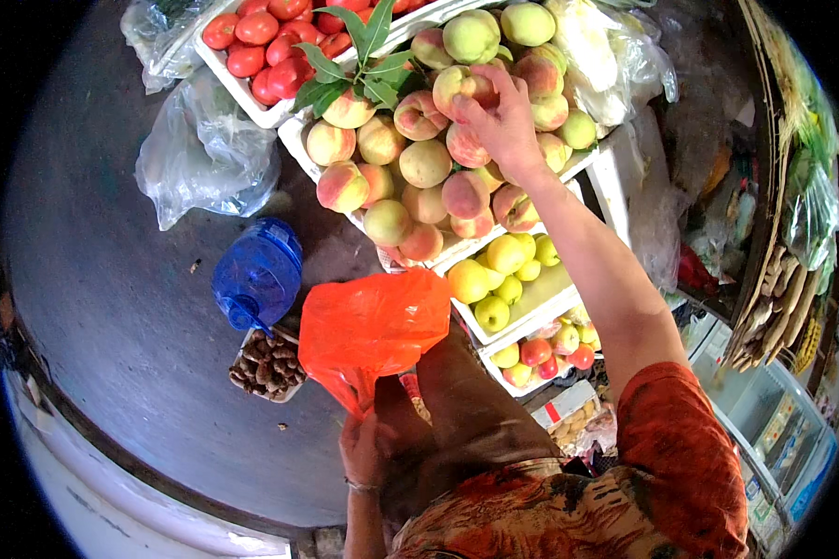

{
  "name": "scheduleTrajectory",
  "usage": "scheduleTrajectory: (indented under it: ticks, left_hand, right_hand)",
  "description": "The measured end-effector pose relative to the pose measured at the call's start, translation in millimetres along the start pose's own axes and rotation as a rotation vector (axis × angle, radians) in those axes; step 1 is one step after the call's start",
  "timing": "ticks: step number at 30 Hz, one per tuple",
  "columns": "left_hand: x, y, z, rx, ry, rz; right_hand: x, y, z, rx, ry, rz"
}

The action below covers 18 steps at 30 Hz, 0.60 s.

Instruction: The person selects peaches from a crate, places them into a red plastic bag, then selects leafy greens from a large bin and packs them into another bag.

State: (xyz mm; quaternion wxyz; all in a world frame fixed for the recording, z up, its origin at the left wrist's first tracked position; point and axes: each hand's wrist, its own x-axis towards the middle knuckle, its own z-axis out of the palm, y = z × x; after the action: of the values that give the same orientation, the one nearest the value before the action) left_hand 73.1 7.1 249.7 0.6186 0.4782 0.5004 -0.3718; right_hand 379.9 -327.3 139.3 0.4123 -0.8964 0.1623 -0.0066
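My right hand (pixel 502 121) reaches into a white foam box (pixel 298 144) heaped with peaches, its fingers closed around a peach (pixel 459 86) near the top of the pile. More peaches (pixel 426 163) lie close below and beside that hand. A sprig of green leaves (pixel 368 65) rests on the fruit to the left. Low in the view, my left hand (pixel 362 452) is closed on the gathered end of a red plastic bag (pixel 373 326). The bag puffs out above that hand, just in front of my legs; its contents, if any, are hidden.
Red tomatoes (pixel 280 47) fill a white box at the far left. Boxes of yellow-green fruit (pixel 508 270) and red-yellow fruit (pixel 536 352) stand beneath my right arm. On the floor are a blue plastic jug (pixel 259 270), a tray of brown knobbly produce (pixel 268 365) and a clear bag (pixel 210 144).
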Motion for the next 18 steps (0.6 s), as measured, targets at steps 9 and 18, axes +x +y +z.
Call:
scheduleTrajectory:
  ticks: [9,18]
  left_hand:
    - [0.5,-6.6,2.0,0.030,0.002,-0.023]
    - [0.1,-8.1,6.7,0.051,-0.028,0.037]
  right_hand:
    - [15.5,6.7,22.8,0.042,0.093,0.089]
    - [27.4,-3.3,5.7,-0.110,0.040,0.005]
